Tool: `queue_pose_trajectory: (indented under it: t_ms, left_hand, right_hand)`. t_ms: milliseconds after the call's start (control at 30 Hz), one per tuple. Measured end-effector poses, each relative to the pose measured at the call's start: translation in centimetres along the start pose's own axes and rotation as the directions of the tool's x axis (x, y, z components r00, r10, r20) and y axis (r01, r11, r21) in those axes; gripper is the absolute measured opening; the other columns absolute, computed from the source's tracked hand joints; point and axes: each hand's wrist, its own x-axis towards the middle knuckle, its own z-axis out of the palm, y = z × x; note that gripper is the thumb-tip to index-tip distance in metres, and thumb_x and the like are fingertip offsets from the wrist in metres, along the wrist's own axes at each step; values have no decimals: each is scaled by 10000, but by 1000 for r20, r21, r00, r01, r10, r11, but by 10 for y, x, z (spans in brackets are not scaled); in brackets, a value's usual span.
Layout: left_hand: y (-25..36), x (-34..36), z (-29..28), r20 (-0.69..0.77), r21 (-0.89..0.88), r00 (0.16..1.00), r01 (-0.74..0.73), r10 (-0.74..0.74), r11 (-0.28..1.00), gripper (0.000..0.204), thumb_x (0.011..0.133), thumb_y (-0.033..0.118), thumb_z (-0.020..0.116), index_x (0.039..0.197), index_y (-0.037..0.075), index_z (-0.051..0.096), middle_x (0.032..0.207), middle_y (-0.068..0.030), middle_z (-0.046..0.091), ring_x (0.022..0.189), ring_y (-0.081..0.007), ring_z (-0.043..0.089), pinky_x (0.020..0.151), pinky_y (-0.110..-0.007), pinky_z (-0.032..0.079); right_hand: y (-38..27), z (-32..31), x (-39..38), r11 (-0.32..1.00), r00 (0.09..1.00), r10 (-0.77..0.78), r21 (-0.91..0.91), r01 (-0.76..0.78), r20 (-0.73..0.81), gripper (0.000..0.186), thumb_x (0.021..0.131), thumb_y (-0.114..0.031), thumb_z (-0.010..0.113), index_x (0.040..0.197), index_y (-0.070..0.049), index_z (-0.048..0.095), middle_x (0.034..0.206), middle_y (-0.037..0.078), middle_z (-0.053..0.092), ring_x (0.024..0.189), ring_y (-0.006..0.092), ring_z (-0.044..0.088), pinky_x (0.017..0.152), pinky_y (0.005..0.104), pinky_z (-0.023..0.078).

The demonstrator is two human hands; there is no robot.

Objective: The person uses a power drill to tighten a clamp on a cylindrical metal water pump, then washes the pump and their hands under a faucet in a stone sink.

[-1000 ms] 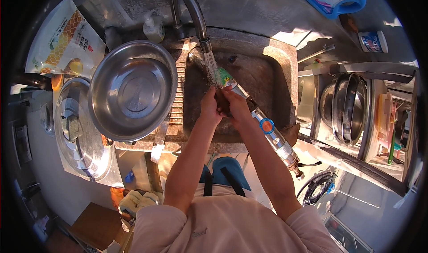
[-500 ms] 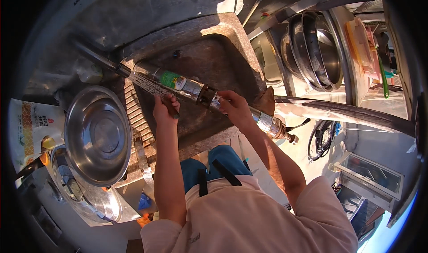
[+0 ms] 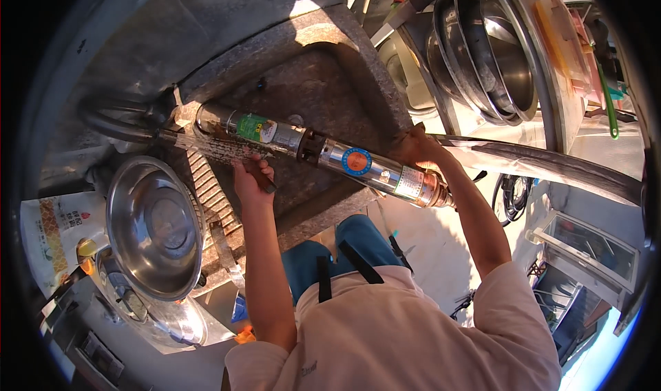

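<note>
A long steel cylindrical pump (image 3: 330, 155) lies slantwise across the stone sink (image 3: 227, 67), its far-left end inside and its brass-coloured end past the near right edge. It carries a green label, a round orange sticker and a white label. My left hand (image 3: 253, 177) is closed around the brown handle of a brush (image 3: 222, 148) with rows of bristles, held over or against the pump's left part; contact is unclear. Beyond the pump, at the sink's right corner, my right hand (image 3: 421, 149) is at a brown object, mostly covered. Its fingers are partly hidden, so its grip is unclear.
A curved grey tap (image 3: 113, 124) stands left of the sink. Close by are a steel basin (image 3: 153, 236) and a printed bag (image 3: 65, 229). On the right, several steel bowls (image 3: 475, 60) sit on a rack, with a coiled black cable (image 3: 513, 198) below.
My right hand has left the middle of the pump and moved right to the sink's corner. The round orange sticker now shows. My left hand still holds the brush.
</note>
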Motion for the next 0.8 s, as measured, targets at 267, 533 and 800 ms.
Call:
queue_pose_trajectory:
  t_ms: [267, 533, 800]
  left_hand:
    - [-16, -4, -8, 22, -46, 1000, 0, 1, 999, 488, 1009, 446, 321, 1279, 49, 409, 877, -69, 530, 702, -187, 491, 590, -321, 445]
    - [-18, -10, -5, 48, 25, 998, -40, 39, 999, 436, 1033, 387, 287, 1299, 70, 424, 865, -44, 518, 703, -165, 475, 596, -328, 407]
    - [-17, -20, -1, 111, 31, 994, -29, 25, 999, 455, 1032, 391, 281, 1309, 57, 420, 845, -52, 519, 696, -174, 466, 596, -313, 406]
  right_hand:
    - [-32, -95, -40, 485, 798, 592, 742, -462, 109, 525, 740, -366, 743, 1141, -79, 563, 1047, 173, 653, 983, 323, 632, 851, 377, 499]
    - [-46, -105, -45, 365, 789, 599, 923, -122, -133, 475, 690, -152, 659, 1144, -121, 523, 1010, 204, 641, 952, 386, 620, 805, 439, 495]
    - [-48, -147, -16, 626, 706, 654, 718, -305, -271, 386, 776, -199, 677, 1138, -80, 615, 1077, 174, 585, 998, 328, 593, 841, 395, 503]
